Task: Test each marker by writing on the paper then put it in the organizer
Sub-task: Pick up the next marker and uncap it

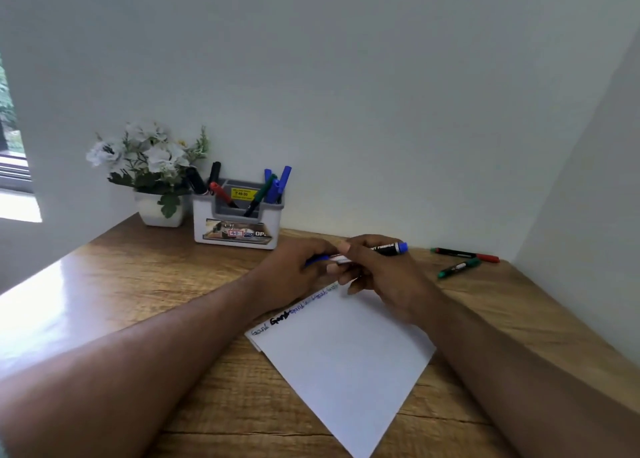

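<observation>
I grip the blue marker (367,252) level above the paper (343,360), my right hand (377,270) closed on its barrel and my left hand (294,267) pinched on its cap end, probably to work the cap, with the organizer (239,220) waiting behind.

Hands cover much of a blue marker (388,248) above the paper (343,350)

The organizer (235,225) label print is too small to read; the handwriting along the paper's top edge perhaps reads "Good", partly hidden under the left hand (294,270).
</observation>
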Tool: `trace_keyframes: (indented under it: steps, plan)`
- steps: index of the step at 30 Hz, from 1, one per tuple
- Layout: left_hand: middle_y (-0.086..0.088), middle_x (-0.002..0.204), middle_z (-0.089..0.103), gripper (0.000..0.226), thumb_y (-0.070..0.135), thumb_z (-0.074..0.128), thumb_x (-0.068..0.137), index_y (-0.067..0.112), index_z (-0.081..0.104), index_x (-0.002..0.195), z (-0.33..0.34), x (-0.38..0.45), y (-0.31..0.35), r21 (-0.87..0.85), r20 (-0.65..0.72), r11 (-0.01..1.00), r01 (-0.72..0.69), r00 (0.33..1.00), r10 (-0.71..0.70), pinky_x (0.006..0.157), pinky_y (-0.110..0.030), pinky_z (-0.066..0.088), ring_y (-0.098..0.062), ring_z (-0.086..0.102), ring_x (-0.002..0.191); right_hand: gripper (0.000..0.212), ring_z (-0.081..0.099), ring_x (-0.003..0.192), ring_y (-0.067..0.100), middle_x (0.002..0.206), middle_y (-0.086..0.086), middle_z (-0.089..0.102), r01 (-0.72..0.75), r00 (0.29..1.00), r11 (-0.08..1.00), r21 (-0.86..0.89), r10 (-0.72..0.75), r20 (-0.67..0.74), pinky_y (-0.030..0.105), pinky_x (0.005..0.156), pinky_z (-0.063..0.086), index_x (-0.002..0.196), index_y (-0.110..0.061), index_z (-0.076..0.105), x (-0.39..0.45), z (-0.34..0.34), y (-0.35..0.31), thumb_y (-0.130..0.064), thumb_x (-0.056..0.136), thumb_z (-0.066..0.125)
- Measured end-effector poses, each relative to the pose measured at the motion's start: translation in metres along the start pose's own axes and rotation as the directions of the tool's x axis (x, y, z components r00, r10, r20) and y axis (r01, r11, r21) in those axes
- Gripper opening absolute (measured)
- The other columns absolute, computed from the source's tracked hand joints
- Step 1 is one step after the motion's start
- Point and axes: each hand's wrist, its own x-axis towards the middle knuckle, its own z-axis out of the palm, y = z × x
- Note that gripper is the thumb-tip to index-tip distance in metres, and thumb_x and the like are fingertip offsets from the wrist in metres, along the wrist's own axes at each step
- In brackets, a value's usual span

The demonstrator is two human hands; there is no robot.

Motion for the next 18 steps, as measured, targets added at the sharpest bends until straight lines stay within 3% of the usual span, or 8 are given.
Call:
trace_keyframes:
  steps: [4,7,9,11,13,16,18]
  plan:
    - [-0.005,0.101,0.07,0.024,0.004,0.051,0.093,0.009,0.066,0.111,-0.002,0.003,-0.001,0.009,0.034,1.0,-0.004,0.999,0.004,0.085,-0.032,0.049,-0.015,0.063,0.094,0.025,0.07,0.069,0.025,0.089,0.025,0.072,-0.055,0.994,0.991,0.119,0.043,0.101,0.031,0.064,0.058,0.094,0.004,0.071,0.006,-0.007,-0.002,-0.014,0.095,0.054]
    - [0.001,0.086,0.067,0.017,0.011,0.049,0.097,0.01,0.066,0.102,-0.004,0.005,0.009,-0.128,0.096,0.989,0.079,0.993,-0.067,0.07,-0.024,0.05,-0.008,0.061,0.075,0.027,0.071,0.069,0.024,0.087,0.021,0.073,-0.074,0.987,0.986,0.148,0.052,0.15,0.03,0.063,0.059,0.095,0.007,0.069,0.005,-0.01,-0.006,-0.011,0.095,0.048]
    - [0.007,0.068,0.053,0.021,0.02,0.046,0.1,0.015,0.066,0.093,-0.016,0.002,0.007,-0.282,0.141,0.931,0.231,0.97,-0.198,0.054,-0.022,0.039,-0.008,0.046,0.055,0.026,0.068,0.062,0.02,0.076,0.017,0.072,-0.05,0.996,0.95,0.309,0.027,0.08,0.025,0.058,0.056,0.085,0.005,0.071,0.004,-0.021,-0.013,-0.013,0.088,0.052]
    - [0.007,0.062,0.043,0.03,0.027,0.041,0.101,0.016,0.065,0.089,-0.032,-0.001,-0.007,-0.394,0.126,0.856,0.335,0.942,-0.311,0.052,-0.023,0.037,-0.01,0.038,0.056,0.03,0.064,0.056,0.017,0.066,0.012,0.069,0.075,0.995,0.879,0.471,-0.038,-0.087,0.021,0.053,0.052,0.072,-0.003,0.074,0.002,-0.043,-0.025,-0.021,0.084,0.053]
    - [0.006,0.059,0.041,0.031,0.024,0.039,0.102,0.013,0.066,0.093,-0.037,-0.003,-0.017,-0.45,0.081,0.815,0.364,0.926,-0.369,0.05,-0.023,0.037,-0.011,0.037,0.054,0.038,0.065,0.055,0.016,0.065,0.01,0.07,0.199,0.969,0.88,0.43,-0.111,-0.221,0.02,0.049,0.051,0.072,-0.007,0.075,-0.001,-0.057,-0.032,-0.029,0.091,0.05]
    - [0.001,0.057,0.045,0.027,0.013,0.042,0.099,0.014,0.068,0.104,-0.033,-0.001,-0.014,-0.426,0.066,0.824,0.373,0.921,-0.383,0.049,-0.024,0.034,-0.011,0.039,0.05,0.033,0.064,0.053,0.013,0.069,0.01,0.071,0.154,0.971,0.923,0.352,-0.075,-0.227,0.021,0.047,0.052,0.086,-0.005,0.071,-0.01,-0.044,-0.028,-0.034,0.09,0.056]
    - [-0.001,0.062,0.054,0.028,0.008,0.045,0.096,0.018,0.07,0.103,-0.03,-0.002,-0.011,-0.331,0.064,0.873,0.359,0.931,-0.359,0.053,-0.021,0.039,-0.008,0.046,0.054,0.017,0.058,0.052,0.011,0.066,0.008,0.066,0.126,0.976,0.928,0.35,-0.054,-0.209,0.02,0.046,0.048,0.086,-0.007,0.069,-0.012,-0.033,-0.023,-0.022,0.089,0.062]
